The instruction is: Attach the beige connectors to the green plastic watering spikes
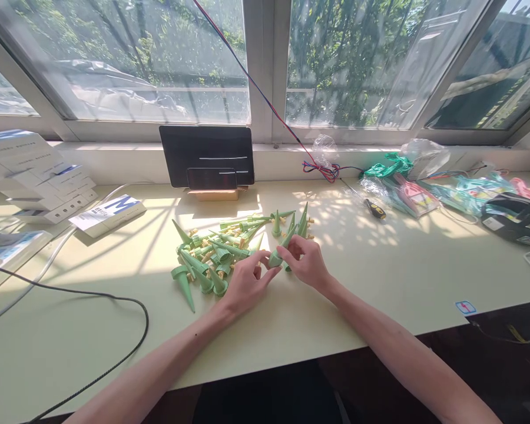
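Note:
Between my two hands is a green plant watering spike (275, 258), tilted with its point up and away to the right. My right hand (308, 262) pinches it from the right side. At its wide end, the fingers of my left hand (249, 278) close on it from the left. Beside my left hand lies a loose pile of similar green spikes (198, 259) with small yellow valve pieces. One spike (276, 226) stands point-up behind my hands. More upright spikes (304, 219) stand just beyond my right hand, partly hidden by it.
A dark tablet (207, 150) with a phone (212, 178) before it stands at the back. White boxes (39, 171) are stacked left, near a dark cable (115, 297). A screwdriver (374, 209), plastic-wrapped items (413, 194) and a black device (516, 218) lie right.

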`<state>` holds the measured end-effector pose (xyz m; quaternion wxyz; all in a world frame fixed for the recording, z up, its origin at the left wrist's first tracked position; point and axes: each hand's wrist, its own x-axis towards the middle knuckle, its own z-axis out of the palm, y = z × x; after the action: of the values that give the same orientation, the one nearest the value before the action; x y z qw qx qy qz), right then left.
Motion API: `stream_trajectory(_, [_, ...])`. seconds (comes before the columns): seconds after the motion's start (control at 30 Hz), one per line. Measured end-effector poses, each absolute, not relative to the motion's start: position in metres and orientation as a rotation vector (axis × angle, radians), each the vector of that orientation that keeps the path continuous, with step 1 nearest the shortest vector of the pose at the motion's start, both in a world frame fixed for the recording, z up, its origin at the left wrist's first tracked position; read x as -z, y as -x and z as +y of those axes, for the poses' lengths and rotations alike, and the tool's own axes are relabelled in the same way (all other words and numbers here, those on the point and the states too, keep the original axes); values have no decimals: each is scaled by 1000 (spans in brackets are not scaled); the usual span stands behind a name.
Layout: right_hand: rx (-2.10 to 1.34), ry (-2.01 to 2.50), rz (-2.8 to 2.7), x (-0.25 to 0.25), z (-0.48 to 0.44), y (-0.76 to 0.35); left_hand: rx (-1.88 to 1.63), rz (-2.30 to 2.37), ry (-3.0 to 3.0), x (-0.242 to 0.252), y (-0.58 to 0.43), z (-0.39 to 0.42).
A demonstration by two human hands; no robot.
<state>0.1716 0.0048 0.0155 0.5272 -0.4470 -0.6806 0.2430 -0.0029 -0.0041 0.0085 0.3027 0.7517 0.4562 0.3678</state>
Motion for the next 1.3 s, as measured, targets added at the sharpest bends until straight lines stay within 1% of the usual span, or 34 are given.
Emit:
stream_trajectory(0.17, [-613, 1066, -1628, -15, 5, -173, -946, 1224, -1926, -13, 3, -7])
stream_trajectory(0.33, [-640, 1106, -1519, -17, 8, -182, -904, 1202, -1901, -8, 3, -8])
stream_trajectory(0.5, [-565, 1093, -1426, -20, 9, -188, -912, 1225, -1920, -9, 3, -9])
stream_trajectory(0.63, [-417, 1117, -1371, -21, 9, -191, -933, 1271, -1928, -13, 3, -11])
stream_trajectory(0.87, [-235, 1227, -1467, -26, 11, -199, -982, 1353, -1835, -13, 5, -11])
stream_trajectory(1.13, [-147, 1276, -1386, -29, 11, -208, -1036, 1363, -1783, -14, 6, -10])
stream_trajectory(1.3, [-135, 1315, -1367, -25, 15, -216, -1166, 1356, -1622, -12, 7, -8])
